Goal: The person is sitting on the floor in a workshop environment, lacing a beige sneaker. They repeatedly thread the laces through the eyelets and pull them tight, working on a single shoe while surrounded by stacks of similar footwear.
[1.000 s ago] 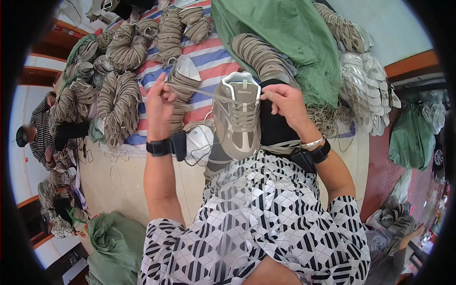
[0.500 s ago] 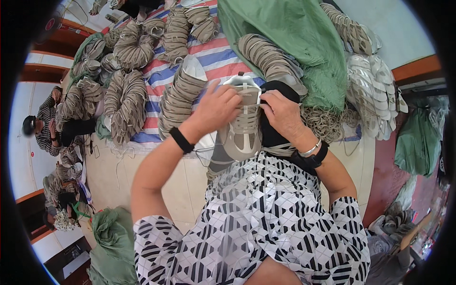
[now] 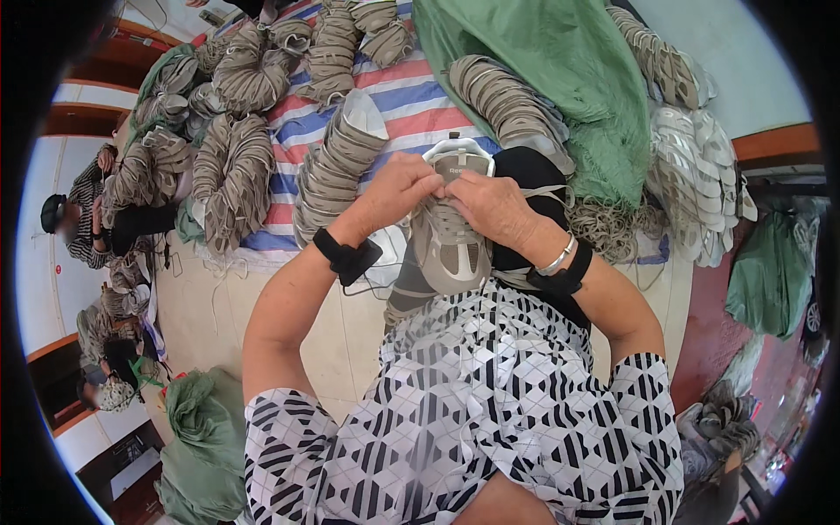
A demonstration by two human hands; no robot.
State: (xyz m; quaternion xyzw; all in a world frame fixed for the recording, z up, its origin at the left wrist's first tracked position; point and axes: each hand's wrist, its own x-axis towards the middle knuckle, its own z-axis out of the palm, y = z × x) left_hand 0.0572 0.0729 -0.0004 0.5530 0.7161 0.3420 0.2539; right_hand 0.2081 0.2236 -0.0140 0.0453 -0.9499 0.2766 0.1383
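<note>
- Grey sneaker (image 3: 451,236) is resting on the person's lap, toe toward the body.
- Left hand (image 3: 398,188) and right hand (image 3: 494,206) are meeting at its laces, fingers pinching them together.
- Bundled shoe uppers (image 3: 337,171) are lying on the striped sheet (image 3: 411,101) beyond.

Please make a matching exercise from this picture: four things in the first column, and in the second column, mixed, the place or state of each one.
Things:
1. shoe
2. green cloth
3. green sack
4. black wristband

Places or states:
a. on the floor at lower left
b. worn on the left forearm
c. draped over the heaps at the top
d. held at its laces by the left hand and the right hand

Right pairs: 1-d, 2-c, 3-a, 4-b
</note>
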